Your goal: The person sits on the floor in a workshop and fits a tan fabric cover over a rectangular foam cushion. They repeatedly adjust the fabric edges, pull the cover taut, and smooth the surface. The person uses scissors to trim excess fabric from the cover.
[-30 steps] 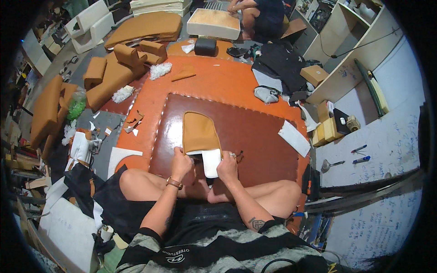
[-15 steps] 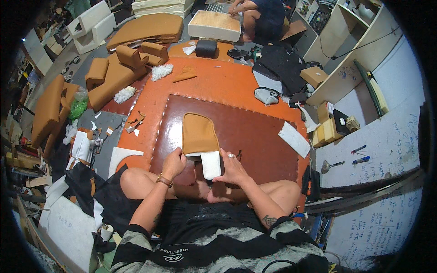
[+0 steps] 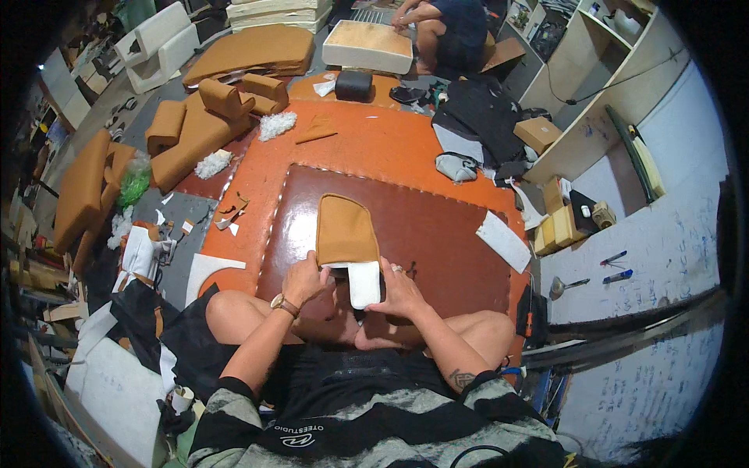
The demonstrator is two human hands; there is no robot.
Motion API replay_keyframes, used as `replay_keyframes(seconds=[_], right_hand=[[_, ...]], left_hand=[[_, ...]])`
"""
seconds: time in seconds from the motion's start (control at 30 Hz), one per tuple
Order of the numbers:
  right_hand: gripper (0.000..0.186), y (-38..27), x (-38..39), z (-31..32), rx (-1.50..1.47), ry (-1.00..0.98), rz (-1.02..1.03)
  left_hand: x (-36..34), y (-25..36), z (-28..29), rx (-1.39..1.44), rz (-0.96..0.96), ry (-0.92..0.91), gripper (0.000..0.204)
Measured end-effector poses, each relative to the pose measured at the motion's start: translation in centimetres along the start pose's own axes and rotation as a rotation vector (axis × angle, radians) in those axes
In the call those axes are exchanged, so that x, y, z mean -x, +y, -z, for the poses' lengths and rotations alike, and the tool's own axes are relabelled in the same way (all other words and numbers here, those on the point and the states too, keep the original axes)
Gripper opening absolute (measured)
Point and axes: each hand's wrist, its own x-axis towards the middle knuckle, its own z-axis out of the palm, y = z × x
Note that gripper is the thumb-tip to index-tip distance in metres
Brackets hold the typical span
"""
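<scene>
A tan upholstery cover (image 3: 346, 230) with a stitched, rounded far edge lies before me over the brown mat. From its near edge sticks out a white foam piece (image 3: 363, 285), the rest of it hidden inside the cover. My left hand (image 3: 305, 281), with a watch on its wrist, pinches the cover's near left corner between thumb and fingers. My right hand (image 3: 401, 291) is closed along the near right side, gripping the cover's edge and the foam's side, thumb low by the foam's end.
The brown mat (image 3: 437, 234) lies on an orange sheet (image 3: 359, 140). Tan cushions (image 3: 201, 140) and white stuffing (image 3: 277, 125) are at the left. A white scrap (image 3: 503, 242) lies on the right. Another person (image 3: 449, 31) sits at the far side beside a foam block (image 3: 367, 47).
The cover and foam have shifted slightly to the right. My left hand has moved a little right and turned, its fingers now closer along the cover's corner.
</scene>
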Motion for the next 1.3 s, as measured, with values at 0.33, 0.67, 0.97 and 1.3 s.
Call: replay_keyframes(seconds=[0.33,0.67,0.97,1.3], right_hand=[[0.097,1.1,2.5,-3.4,-0.039,0.153,-0.008],[0.097,1.9,3.8,-5.2,-0.105,0.187,-0.121],[0.116,-2.9,-0.7,-4.6,0.193,0.361,-0.165],[0.11,-2.3,-2.8,-5.8,0.095,0.496,-0.249]], left_hand=[[1.9,-1.0,-3.4,0.036,0.041,0.245,0.025],[3.1,0.2,-4.2,0.083,0.132,0.208,0.027],[0.7,2.1,-4.3,0.137,0.092,0.197,0.03],[3.8,4.1,-6.4,0.151,0.118,0.121,0.029]])
